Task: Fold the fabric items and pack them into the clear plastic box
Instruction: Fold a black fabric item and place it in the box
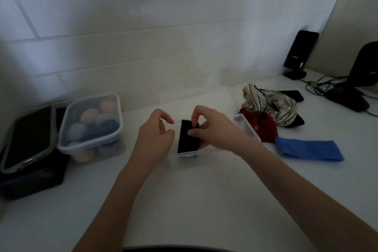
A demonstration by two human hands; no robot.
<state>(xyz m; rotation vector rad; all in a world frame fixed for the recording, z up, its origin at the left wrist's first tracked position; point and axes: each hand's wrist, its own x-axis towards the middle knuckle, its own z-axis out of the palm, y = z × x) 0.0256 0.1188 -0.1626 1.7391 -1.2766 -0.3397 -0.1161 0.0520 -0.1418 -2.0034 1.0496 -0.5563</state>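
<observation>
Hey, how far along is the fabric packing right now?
Just started. A folded black cloth sits in the clear box, the right hand pinching its edge, the left hand open beside it. Still loose: blue band, red fabric, striped fabric.

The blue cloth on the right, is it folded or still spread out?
Not yet packed: the blue cloth lies flat as a long strip on the table, outside the box. Whether it is doubled over, I cannot tell.

Dimly lit corner: white bench (204, 200) meeting a white brick-patterned wall (143, 37); a plain beige side wall (360, 6) rises at right, faintly stained near the bench line.
</observation>
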